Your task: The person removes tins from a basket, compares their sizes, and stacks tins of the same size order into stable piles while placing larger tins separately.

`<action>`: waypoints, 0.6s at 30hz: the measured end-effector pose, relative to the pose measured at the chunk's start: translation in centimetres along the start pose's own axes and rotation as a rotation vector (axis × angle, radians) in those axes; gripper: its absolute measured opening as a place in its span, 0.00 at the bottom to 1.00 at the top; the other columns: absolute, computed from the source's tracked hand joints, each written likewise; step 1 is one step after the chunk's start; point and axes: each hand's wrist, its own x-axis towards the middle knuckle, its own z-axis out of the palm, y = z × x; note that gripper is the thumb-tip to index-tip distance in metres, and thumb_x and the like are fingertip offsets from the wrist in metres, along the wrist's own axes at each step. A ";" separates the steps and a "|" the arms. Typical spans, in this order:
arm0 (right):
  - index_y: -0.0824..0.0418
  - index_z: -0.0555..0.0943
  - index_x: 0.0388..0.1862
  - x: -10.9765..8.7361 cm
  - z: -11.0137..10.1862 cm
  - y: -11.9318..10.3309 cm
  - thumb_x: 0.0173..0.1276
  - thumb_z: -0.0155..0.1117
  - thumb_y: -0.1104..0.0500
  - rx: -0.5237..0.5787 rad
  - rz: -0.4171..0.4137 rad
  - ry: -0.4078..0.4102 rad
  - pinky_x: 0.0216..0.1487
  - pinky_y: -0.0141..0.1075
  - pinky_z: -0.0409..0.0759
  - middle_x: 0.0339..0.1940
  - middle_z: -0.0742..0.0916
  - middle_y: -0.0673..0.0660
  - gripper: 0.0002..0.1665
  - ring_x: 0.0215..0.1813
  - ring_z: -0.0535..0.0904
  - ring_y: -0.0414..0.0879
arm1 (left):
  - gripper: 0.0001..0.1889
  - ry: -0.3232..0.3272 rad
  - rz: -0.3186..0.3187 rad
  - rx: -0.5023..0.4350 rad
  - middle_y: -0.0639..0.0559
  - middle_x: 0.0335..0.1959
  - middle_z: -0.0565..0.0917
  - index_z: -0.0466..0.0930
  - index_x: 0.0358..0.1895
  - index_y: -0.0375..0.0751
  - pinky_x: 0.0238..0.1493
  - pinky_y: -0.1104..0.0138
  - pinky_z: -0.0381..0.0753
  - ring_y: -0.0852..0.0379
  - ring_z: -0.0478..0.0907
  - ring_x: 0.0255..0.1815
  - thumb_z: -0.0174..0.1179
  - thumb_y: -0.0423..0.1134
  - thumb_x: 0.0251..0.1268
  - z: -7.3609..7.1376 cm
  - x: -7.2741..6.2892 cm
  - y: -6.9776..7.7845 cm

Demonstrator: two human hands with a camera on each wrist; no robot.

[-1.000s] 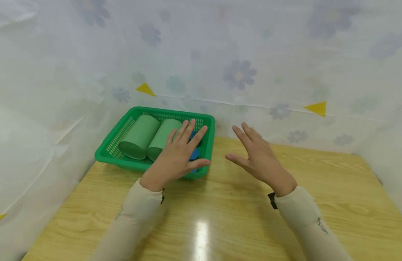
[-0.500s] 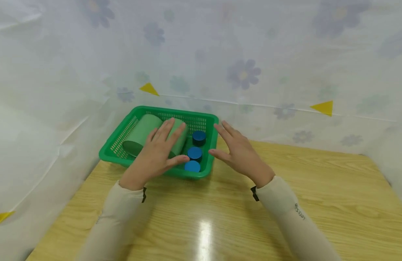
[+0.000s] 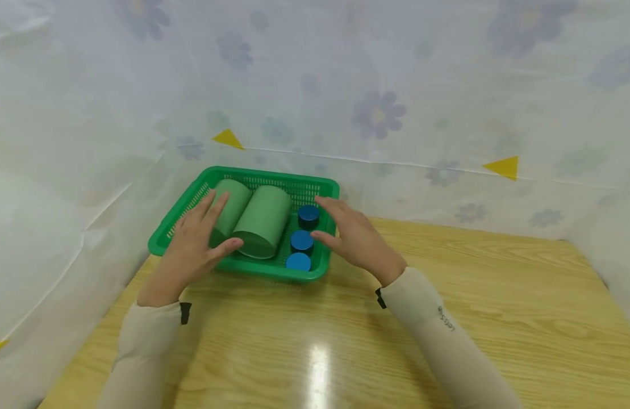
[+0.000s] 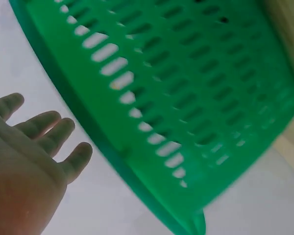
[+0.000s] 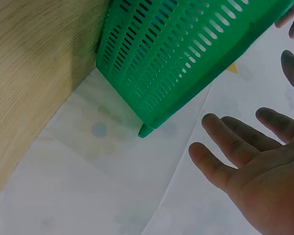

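A green plastic basket (image 3: 274, 274) with slotted walls sits on the table at centre left in the head view. Two light green cylinders (image 3: 265, 218) lie side by side in it. Along its right side are three blue-topped round pieces (image 3: 301, 241) in a row. My left hand (image 3: 189, 250), fingers spread, overlaps the basket's left part and the left cylinder in the head view. In the left wrist view, its fingers stand apart from the rim. My right hand (image 3: 358, 238) is over the basket's right rim, thumb and fingers apart, holding nothing.
The wooden table (image 3: 315, 329) extends in front of the basket and to its right. A white flowered sheet (image 3: 304, 85) hangs behind and along both sides. Yellow triangles (image 3: 503, 167) are stuck on the sheet.
My left hand has moved left across the basket, uncovering the right cylinder and the blue-topped pieces. My right hand has moved left to the basket's right rim. The basket stays in place.
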 end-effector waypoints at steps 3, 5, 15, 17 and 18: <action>0.52 0.56 0.83 0.4 0.4 -0.1 0.75 0.61 0.42 0.001 -0.003 -0.001 0.73 0.54 0.62 0.79 0.65 0.58 0.45 0.79 0.59 0.56 | 0.47 0.020 -0.018 -0.012 0.34 0.81 0.49 0.46 0.83 0.47 0.68 0.30 0.49 0.30 0.49 0.78 0.58 0.62 0.71 -0.2 -0.4 -1.1; 0.52 0.57 0.83 0.6 0.7 -0.1 0.75 0.62 0.42 0.004 0.000 0.003 0.73 0.55 0.62 0.79 0.65 0.58 0.44 0.78 0.59 0.56 | 0.47 0.025 -0.030 -0.012 0.34 0.81 0.49 0.46 0.83 0.47 0.67 0.29 0.50 0.28 0.50 0.77 0.58 0.63 0.71 -0.3 -0.6 -1.8; 0.52 0.58 0.83 1.8 2.0 -0.3 0.75 0.62 0.41 -0.010 0.009 -0.022 0.74 0.56 0.59 0.79 0.66 0.56 0.44 0.78 0.60 0.55 | 0.48 0.002 -0.152 -0.056 0.34 0.81 0.49 0.43 0.84 0.49 0.64 0.25 0.49 0.22 0.51 0.74 0.60 0.61 0.71 -1.0 -2.1 -5.4; 0.52 0.58 0.83 2.2 2.1 -0.4 0.75 0.61 0.41 -0.013 0.021 -0.032 0.75 0.57 0.57 0.79 0.66 0.56 0.44 0.78 0.59 0.55 | 0.48 -0.004 -0.170 -0.067 0.34 0.81 0.48 0.41 0.84 0.50 0.64 0.25 0.48 0.24 0.49 0.75 0.60 0.59 0.72 -1.1 -2.4 -6.1; 0.52 0.58 0.83 2.3 2.1 -0.4 0.75 0.61 0.41 -0.016 0.027 -0.038 0.75 0.57 0.56 0.79 0.66 0.56 0.44 0.78 0.59 0.55 | 0.48 -0.008 -0.179 -0.070 0.35 0.81 0.47 0.41 0.84 0.50 0.64 0.25 0.48 0.24 0.48 0.76 0.60 0.59 0.72 -1.0 -2.5 -6.4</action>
